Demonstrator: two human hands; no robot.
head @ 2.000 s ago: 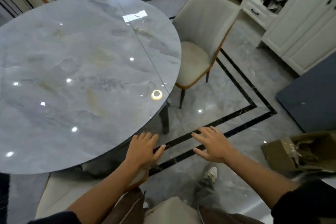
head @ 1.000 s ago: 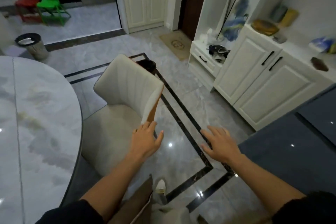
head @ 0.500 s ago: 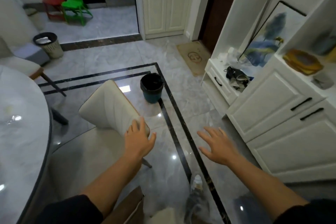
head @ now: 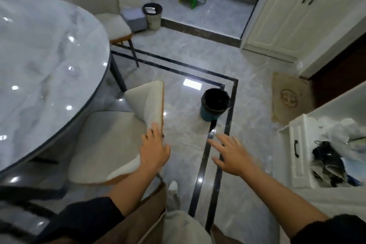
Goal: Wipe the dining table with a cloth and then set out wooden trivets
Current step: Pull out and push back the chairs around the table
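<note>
The round grey marble dining table (head: 45, 61) fills the left of the view, its top bare and glossy. My left hand (head: 154, 149) hovers with straight fingers over the back edge of a cream chair (head: 111, 144) that stands at the table; I cannot tell whether it touches. My right hand (head: 230, 153) is spread flat in the air above the floor and holds nothing. No cloth and no wooden trivets are in view.
A teal bin with a black liner (head: 214, 104) stands on the floor ahead. A second cream chair (head: 112, 24) and two pale bins (head: 153, 16) lie beyond the table. White cabinets (head: 297, 16) and a low drawer unit (head: 305, 150) line the right. A doormat (head: 289, 98) lies by the door.
My view has swung from the tabletop to the right and then back left, so the table edge, chair and teal bin are nearer. Both hands stay spread and hold nothing.
</note>
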